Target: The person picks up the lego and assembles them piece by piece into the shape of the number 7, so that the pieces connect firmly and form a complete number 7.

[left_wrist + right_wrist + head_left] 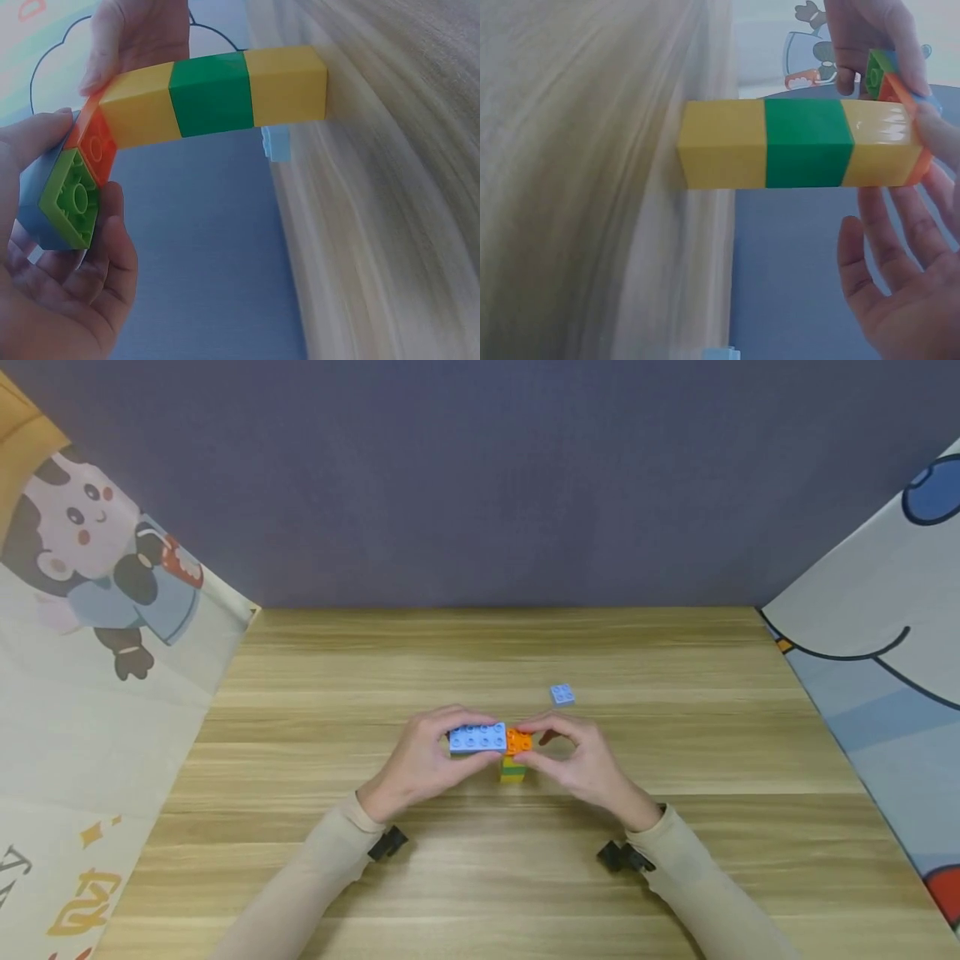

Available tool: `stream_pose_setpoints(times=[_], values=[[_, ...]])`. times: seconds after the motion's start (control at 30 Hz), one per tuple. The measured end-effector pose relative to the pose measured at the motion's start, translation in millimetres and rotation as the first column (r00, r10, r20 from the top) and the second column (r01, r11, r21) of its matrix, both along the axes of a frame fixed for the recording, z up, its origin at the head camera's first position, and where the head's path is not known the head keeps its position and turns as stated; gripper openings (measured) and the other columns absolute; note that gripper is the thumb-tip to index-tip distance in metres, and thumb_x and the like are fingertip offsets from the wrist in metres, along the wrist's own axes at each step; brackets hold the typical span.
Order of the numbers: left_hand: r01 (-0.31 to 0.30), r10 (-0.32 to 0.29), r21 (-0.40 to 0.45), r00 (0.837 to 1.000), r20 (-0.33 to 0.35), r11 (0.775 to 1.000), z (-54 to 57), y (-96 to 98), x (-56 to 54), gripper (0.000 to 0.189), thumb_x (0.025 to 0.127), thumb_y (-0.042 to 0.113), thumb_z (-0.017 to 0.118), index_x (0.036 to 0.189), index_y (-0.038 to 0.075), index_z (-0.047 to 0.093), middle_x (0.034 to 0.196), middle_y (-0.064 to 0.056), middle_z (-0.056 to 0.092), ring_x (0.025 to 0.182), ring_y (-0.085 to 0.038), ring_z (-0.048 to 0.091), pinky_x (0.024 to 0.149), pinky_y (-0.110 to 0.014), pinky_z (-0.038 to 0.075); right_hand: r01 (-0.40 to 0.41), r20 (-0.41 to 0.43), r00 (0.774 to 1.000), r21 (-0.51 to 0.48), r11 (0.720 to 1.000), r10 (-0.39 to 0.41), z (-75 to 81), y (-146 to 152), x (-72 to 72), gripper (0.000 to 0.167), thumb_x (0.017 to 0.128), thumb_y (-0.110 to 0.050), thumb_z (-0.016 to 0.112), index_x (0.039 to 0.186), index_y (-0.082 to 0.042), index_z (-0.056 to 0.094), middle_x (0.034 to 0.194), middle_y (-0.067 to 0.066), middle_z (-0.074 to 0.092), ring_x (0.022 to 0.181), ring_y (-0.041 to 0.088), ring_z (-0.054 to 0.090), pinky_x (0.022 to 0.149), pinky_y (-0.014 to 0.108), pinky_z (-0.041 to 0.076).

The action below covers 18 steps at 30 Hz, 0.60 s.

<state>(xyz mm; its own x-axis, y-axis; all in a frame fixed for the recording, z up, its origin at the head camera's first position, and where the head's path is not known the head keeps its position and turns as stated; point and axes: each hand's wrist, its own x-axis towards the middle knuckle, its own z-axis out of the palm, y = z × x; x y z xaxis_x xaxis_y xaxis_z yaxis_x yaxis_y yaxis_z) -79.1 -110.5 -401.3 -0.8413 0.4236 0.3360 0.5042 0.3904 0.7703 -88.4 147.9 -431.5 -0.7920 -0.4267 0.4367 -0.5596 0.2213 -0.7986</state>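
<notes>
A block tower (513,773) of yellow, green and yellow cubes stands upright on the table. Across its top lies an orange block (518,742) that reaches out to the left. On this overhang sits a long light-blue brick (470,742), and a thin lime-green block (71,201) is under the blue brick's outer end, beside the orange. My left hand (420,766) holds the blue brick between thumb and fingers. With thumb and forefinger, my right hand (587,767) pinches the orange block above the tower; its other fingers are spread loosely in the right wrist view.
A small light-blue block (562,694) with studs lies on the wooden table (337,652) behind my right hand. A dark grey panel (480,485) rises at the table's back edge. Printed cartoon panels stand along both sides.
</notes>
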Motion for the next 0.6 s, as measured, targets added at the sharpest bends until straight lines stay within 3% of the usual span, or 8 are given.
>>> stream_pose_setpoints(times=[0.37,0.6], values=[[0.004,-0.006,-0.040,0.999,-0.039,0.999,0.5,1.2,-1.3,0.039,0.085,0.024,0.092,0.121,0.012,0.080,0.112,-0.003,0.080,0.092,-0.012,0.072,0.074,-0.033,0.062,0.018,0.003,1.000,0.123,0.992,-0.019,4.4,20.0,-6.4,0.051,0.079,-0.005,0.094,0.126,-0.005,0.075,0.113,0.009,0.080,0.092,0.024,0.075,0.080,0.040,0.063],[-0.004,0.004,-0.031,1.000,0.005,0.999,2.7,-0.2,-0.1,0.040,0.084,0.021,0.093,0.121,0.014,0.080,0.113,-0.002,0.080,0.094,-0.012,0.073,0.077,-0.027,0.062,0.100,-0.031,0.995,0.204,0.974,-0.095,4.1,33.2,-16.6,0.037,0.083,-0.005,0.091,0.118,-0.006,0.078,0.113,0.014,0.080,0.092,0.033,0.075,0.076,0.047,0.063]])
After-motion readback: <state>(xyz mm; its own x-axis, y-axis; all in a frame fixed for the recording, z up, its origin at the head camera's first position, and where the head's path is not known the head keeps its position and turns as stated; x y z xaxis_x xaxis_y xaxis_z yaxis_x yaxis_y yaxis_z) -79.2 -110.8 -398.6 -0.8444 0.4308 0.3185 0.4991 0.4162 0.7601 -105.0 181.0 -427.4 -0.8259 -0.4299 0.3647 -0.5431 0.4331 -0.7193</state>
